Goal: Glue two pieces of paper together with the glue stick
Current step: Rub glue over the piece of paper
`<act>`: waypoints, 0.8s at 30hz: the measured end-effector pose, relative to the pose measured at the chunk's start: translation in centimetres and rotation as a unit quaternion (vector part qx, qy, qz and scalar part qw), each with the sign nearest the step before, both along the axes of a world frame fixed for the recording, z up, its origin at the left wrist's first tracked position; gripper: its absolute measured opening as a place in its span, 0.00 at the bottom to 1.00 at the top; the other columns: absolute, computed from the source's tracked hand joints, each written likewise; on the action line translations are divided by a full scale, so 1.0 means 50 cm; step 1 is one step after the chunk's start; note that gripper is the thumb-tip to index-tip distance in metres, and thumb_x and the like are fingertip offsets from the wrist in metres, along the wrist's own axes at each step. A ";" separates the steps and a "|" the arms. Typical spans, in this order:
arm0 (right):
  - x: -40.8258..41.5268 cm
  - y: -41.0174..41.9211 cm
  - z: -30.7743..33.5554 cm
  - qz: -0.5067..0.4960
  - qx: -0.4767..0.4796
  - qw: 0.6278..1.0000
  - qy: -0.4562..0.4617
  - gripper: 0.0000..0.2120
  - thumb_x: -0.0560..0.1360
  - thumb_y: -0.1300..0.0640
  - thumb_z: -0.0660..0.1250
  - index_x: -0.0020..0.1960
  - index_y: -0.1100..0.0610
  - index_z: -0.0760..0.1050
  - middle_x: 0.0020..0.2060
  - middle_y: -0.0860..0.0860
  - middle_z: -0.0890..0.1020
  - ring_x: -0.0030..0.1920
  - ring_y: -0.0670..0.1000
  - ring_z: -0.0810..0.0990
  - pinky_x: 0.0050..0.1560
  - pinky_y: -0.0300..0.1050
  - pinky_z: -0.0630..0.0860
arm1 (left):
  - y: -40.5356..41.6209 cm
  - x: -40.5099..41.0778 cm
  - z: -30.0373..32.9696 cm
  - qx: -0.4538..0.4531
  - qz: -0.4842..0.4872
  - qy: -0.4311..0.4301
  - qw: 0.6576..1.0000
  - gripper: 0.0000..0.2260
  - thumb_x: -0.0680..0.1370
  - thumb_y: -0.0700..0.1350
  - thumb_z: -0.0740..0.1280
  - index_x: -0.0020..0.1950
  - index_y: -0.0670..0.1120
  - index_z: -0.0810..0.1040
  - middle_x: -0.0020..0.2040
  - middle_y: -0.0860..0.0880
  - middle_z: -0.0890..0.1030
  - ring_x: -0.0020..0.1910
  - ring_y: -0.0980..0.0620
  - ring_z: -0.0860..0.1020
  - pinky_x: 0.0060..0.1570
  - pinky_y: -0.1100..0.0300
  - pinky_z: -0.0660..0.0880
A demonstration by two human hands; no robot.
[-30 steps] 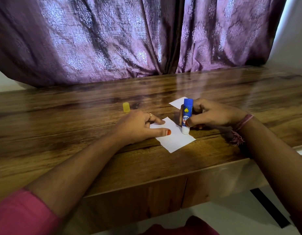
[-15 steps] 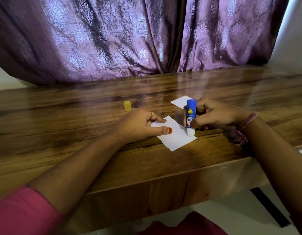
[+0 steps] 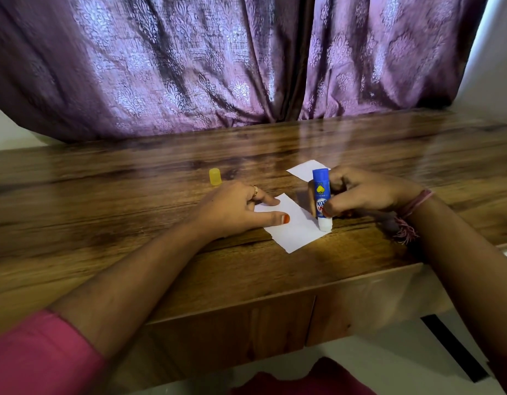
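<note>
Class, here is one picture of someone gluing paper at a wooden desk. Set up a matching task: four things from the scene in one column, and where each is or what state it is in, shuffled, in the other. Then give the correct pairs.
Column A
1. glue stick
2. yellow cap
3. near paper
4. far paper

Column B
a. standing alone on the desk, beyond the left hand
b. pinned flat under the left hand's fingers
c. gripped upright in the right hand, white tip down
d. lying partly hidden behind the glue stick

Pairs: 1-c, 2-a, 3-b, 4-d
</note>
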State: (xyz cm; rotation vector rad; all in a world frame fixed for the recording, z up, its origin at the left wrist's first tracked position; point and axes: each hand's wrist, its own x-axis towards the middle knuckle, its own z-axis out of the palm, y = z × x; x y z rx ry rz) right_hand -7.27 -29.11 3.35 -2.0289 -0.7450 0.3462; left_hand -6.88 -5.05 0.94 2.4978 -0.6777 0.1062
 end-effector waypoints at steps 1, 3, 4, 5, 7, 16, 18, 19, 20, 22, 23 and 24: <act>0.001 0.000 0.000 -0.001 0.001 1.000 0.001 0.04 0.64 0.63 0.66 0.37 0.58 0.78 0.31 0.53 0.77 0.31 0.48 0.71 0.30 0.41 0.66 | 0.000 0.000 0.001 0.001 0.000 -0.001 1.000 0.22 0.67 0.66 0.68 0.56 0.56 0.81 0.20 0.59 0.70 0.27 0.57 0.69 0.36 0.50 0.67; 0.001 -0.001 0.000 0.001 0.001 1.000 0.004 0.04 0.64 0.63 0.66 0.38 0.58 0.78 0.31 0.51 0.77 0.30 0.45 0.72 0.30 0.39 0.67 | -0.001 0.000 0.002 0.004 -0.001 -0.001 1.000 0.22 0.67 0.65 0.68 0.56 0.56 0.81 0.20 0.59 0.70 0.27 0.57 0.69 0.36 0.51 0.67; 0.000 -0.001 -0.002 0.003 0.002 1.000 0.006 0.05 0.64 0.63 0.66 0.38 0.57 0.79 0.31 0.51 0.78 0.30 0.45 0.72 0.30 0.39 0.67 | -0.001 -0.001 0.003 0.005 -0.002 -0.002 1.000 0.22 0.67 0.65 0.68 0.57 0.56 0.81 0.21 0.59 0.70 0.27 0.58 0.69 0.36 0.52 0.66; 0.001 -0.002 -0.003 0.005 0.004 1.000 0.008 0.05 0.64 0.64 0.66 0.37 0.56 0.79 0.31 0.50 0.78 0.30 0.45 0.72 0.30 0.39 0.67 | -0.001 -0.002 0.003 0.006 -0.003 -0.003 1.000 0.22 0.68 0.65 0.68 0.57 0.56 0.81 0.21 0.60 0.71 0.26 0.59 0.70 0.36 0.54 0.65; 0.004 -0.003 -0.003 0.005 0.009 1.000 0.014 0.06 0.64 0.64 0.66 0.36 0.55 0.80 0.31 0.48 0.79 0.31 0.46 0.72 0.31 0.39 0.67 | 0.000 -0.002 0.003 0.009 -0.004 -0.007 1.000 0.22 0.68 0.64 0.69 0.57 0.56 0.81 0.22 0.63 0.72 0.27 0.63 0.71 0.36 0.56 0.66; 0.012 -0.004 0.015 -0.047 0.043 0.998 -0.016 0.08 0.66 0.62 0.65 0.36 0.52 0.81 0.29 0.46 0.79 0.31 0.44 0.73 0.31 0.35 0.68 | 0.003 0.007 0.012 0.003 0.003 -0.011 1.000 0.21 0.68 0.65 0.69 0.55 0.56 0.81 0.23 0.63 0.72 0.26 0.61 0.70 0.34 0.57 0.64; 0.008 -0.004 0.020 -0.084 0.090 0.992 -0.024 0.11 0.66 0.62 0.63 0.34 0.50 0.81 0.23 0.45 0.75 0.25 0.41 0.69 0.26 0.32 0.65 | 0.004 0.008 0.011 0.000 0.003 -0.010 1.000 0.21 0.68 0.66 0.69 0.54 0.56 0.81 0.23 0.62 0.72 0.25 0.61 0.70 0.33 0.57 0.63; 0.002 -0.003 0.018 -0.097 0.114 0.988 -0.024 0.12 0.67 0.63 0.63 0.33 0.50 0.81 0.22 0.45 0.74 0.23 0.41 0.67 0.24 0.31 0.64 | 0.004 0.007 0.011 0.002 0.003 -0.011 1.000 0.21 0.68 0.65 0.69 0.54 0.55 0.81 0.23 0.63 0.72 0.25 0.62 0.70 0.32 0.58 0.62; -0.006 -0.003 0.014 -0.111 0.135 0.984 -0.022 0.12 0.68 0.63 0.63 0.33 0.50 0.81 0.21 0.45 0.73 0.23 0.40 0.66 0.23 0.31 0.63 | 0.004 0.007 0.012 0.004 0.002 -0.013 1.000 0.21 0.68 0.65 0.69 0.54 0.55 0.81 0.23 0.65 0.72 0.26 0.64 0.70 0.31 0.60 0.62; -0.029 -0.003 -0.003 -0.137 0.157 0.978 -0.014 0.12 0.70 0.63 0.65 0.32 0.51 0.81 0.21 0.46 0.72 0.22 0.41 0.65 0.22 0.32 0.60 | 0.003 0.005 0.012 0.009 0.000 -0.020 1.000 0.20 0.69 0.64 0.69 0.55 0.54 0.81 0.25 0.70 0.72 0.28 0.67 0.72 0.31 0.61 0.61; -0.043 -0.004 -0.012 -0.150 0.156 0.976 -0.009 0.11 0.70 0.61 0.65 0.32 0.51 0.81 0.21 0.46 0.72 0.22 0.42 0.65 0.22 0.33 0.59 | 0.003 0.004 0.011 0.010 0.001 -0.026 1.000 0.20 0.69 0.65 0.68 0.55 0.54 0.81 0.25 0.68 0.73 0.29 0.66 0.72 0.31 0.61 0.62; -0.056 -0.006 -0.021 -0.168 0.150 0.974 -0.011 0.10 0.70 0.60 0.67 0.32 0.51 0.81 0.21 0.47 0.73 0.22 0.43 0.65 0.22 0.34 0.59 | 0.003 0.005 0.011 0.011 0.005 -0.031 0.999 0.21 0.69 0.65 0.68 0.54 0.54 0.81 0.25 0.64 0.73 0.30 0.64 0.73 0.31 0.61 0.62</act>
